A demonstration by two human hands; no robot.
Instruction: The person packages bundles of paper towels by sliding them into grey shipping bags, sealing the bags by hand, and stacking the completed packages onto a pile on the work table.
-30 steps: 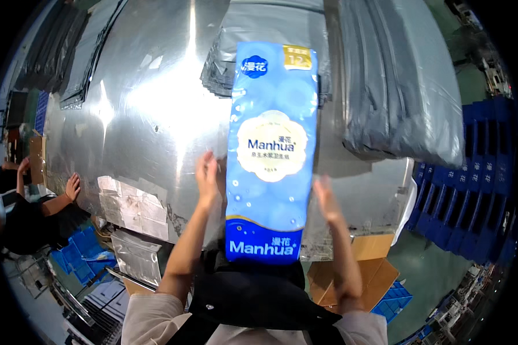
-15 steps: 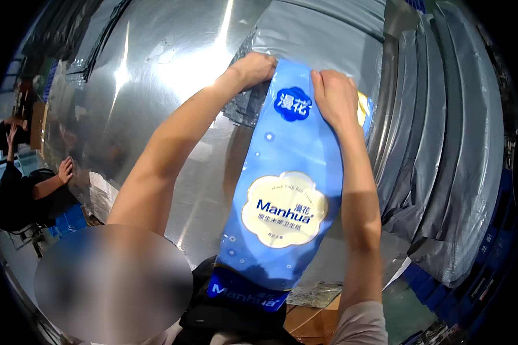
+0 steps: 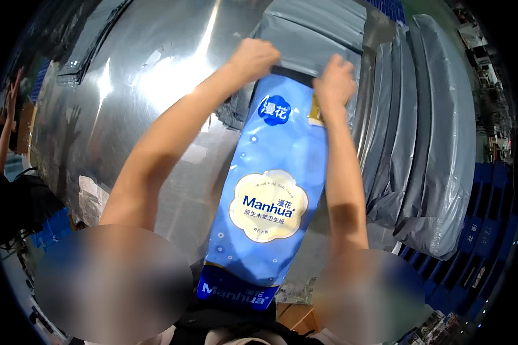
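Observation:
A long blue plastic pack of tissue (image 3: 267, 152), with a cream flower-shaped label, lies on the metal table with its near end towards me. Its far end meets the dark mouth of a grey plastic mailing bag (image 3: 305, 49), the top one of a pile. At the left side of that mouth my left hand (image 3: 258, 58) is closed, fingers pinched on the bag's edge. My right hand (image 3: 335, 83) is at the right side of the mouth, above the pack's far right corner; its fingers are bent and blurred, and their hold is unclear.
Several filled grey bags (image 3: 437, 138) stand in a row along the right. Shiny metal table (image 3: 155, 132) spreads to the left, with more grey bags (image 3: 92, 49) at the far left. Another person's arm (image 3: 6, 126) shows at the left rim. Blue crates (image 3: 477, 230) sit lower right.
Both hands have let go of the pack and are now at the grey bag's mouth, which has come open at the pack's far end. The other person's arm has risen.

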